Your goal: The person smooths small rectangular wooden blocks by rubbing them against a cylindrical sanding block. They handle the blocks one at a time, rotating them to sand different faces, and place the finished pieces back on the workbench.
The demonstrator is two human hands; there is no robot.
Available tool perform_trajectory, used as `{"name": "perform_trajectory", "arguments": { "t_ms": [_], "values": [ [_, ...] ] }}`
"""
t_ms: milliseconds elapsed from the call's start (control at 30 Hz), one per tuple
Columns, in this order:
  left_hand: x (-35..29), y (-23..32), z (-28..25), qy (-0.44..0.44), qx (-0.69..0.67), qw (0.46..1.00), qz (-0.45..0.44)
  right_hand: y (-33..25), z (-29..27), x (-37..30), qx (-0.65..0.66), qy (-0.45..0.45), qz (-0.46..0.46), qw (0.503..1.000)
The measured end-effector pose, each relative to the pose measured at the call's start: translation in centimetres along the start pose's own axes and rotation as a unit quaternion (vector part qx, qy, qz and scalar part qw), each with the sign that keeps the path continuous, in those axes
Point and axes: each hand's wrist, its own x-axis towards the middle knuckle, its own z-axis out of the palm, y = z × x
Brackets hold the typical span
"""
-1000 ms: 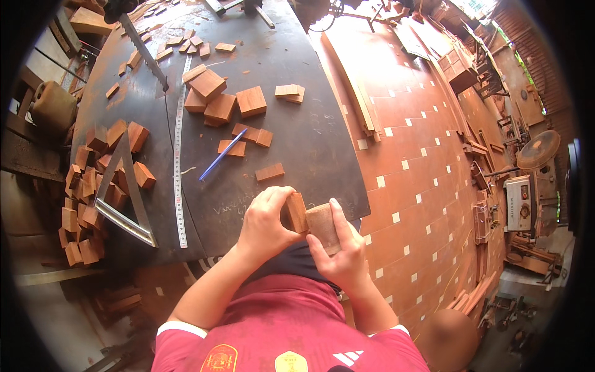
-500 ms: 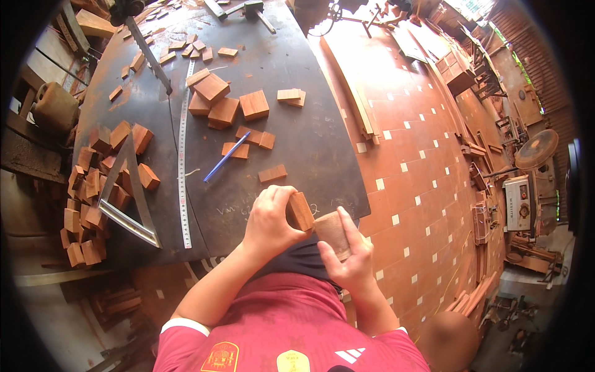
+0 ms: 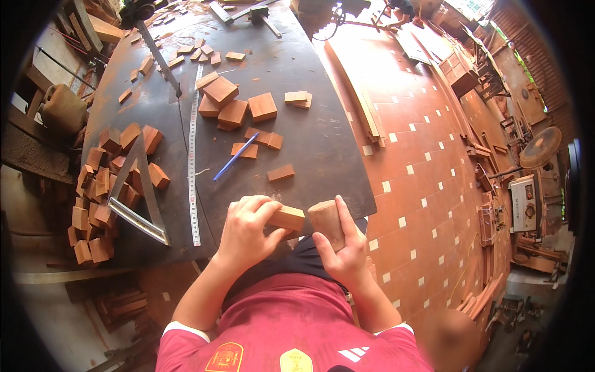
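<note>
Gripping a wooden block (image 3: 287,218) between fingers and thumb, your left hand (image 3: 251,226) sits nearer to you than the blue pen (image 3: 236,156) and a little to its right. Your right hand (image 3: 343,251) is closed around a rounded, brownish piece (image 3: 326,223), farther to the right of the pen and likewise on its near side. You hold the two pieces close together, with a narrow gap between them, at the near edge of the bench (image 3: 334,149).

The pen lies slanted across a flat block (image 3: 245,150); just beyond and to the right of it you have a pair of small blocks (image 3: 265,137) side by side. A single block (image 3: 281,173) rests to the right of the pen, slightly nearer to you. Past the pen, on its far side, stand a heap of thicker blocks (image 3: 221,94) and a separate squarish block (image 3: 262,107). To the pen's left runs a white measuring strip (image 3: 193,155); farther left, a metal triangle (image 3: 150,192) leans over a large pile of blocks (image 3: 88,217). Well to the pen's right, off the bench, you have the tiled floor (image 3: 409,186).
</note>
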Motion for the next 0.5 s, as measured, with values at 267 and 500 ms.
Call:
{"name": "perform_trajectory", "arguments": {
  "t_ms": [267, 500],
  "values": [
    [0.4, -0.6, 1.8, -0.02, -0.027, 0.999, -0.005, -0.2, 1.3, 0.6, -0.048, -0.02, -0.021, 0.998],
    [0.2, 0.0, 3.0, -0.01, -0.007, 1.0, -0.012, -0.2, 2.0, 2.1, -0.072, -0.014, -0.035, 0.997]
  ]
}}
